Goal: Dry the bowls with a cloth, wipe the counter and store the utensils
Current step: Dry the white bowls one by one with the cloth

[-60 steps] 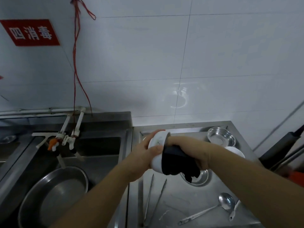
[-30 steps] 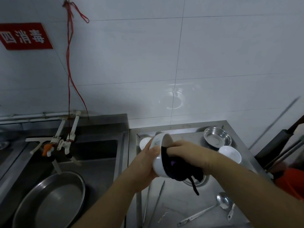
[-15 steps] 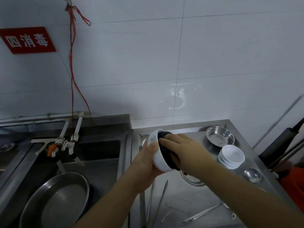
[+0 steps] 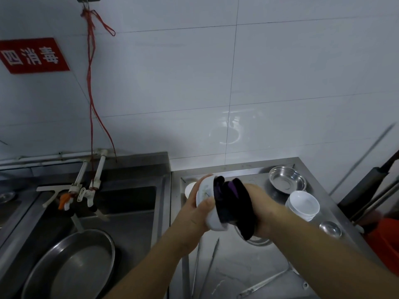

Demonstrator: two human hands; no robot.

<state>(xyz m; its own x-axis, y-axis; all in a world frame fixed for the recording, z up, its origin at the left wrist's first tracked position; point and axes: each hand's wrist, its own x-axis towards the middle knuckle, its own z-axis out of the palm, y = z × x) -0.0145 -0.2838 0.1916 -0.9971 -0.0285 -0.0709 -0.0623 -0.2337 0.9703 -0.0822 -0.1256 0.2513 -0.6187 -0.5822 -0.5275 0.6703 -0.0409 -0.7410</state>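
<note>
My left hand (image 4: 197, 209) grips a white bowl (image 4: 206, 190) held on its side above the steel counter (image 4: 233, 275). A dark cloth (image 4: 234, 207) is pressed into the bowl's mouth by my right hand (image 4: 262, 203). To the right stands a stack of white bowls (image 4: 302, 205). A steel dish (image 4: 287, 179) sits at the back right, a small steel saucer (image 4: 330, 228) nearer me. Tongs (image 4: 205, 268) and a ladle handle (image 4: 265, 284) lie on the counter. Another white bowl (image 4: 189, 188) shows behind my left hand.
A sink (image 4: 121, 212) lies to the left with a large steel basin (image 4: 71, 264) in it and taps (image 4: 84, 190) above. An orange bucket (image 4: 384, 240) and dark handles (image 4: 371, 184) stand at the right edge. A tiled wall rises behind.
My right hand has turned the cloth inside the bowl, so more cloth now bulges out of its mouth. The bowl stays in my left hand at about the same spot.
</note>
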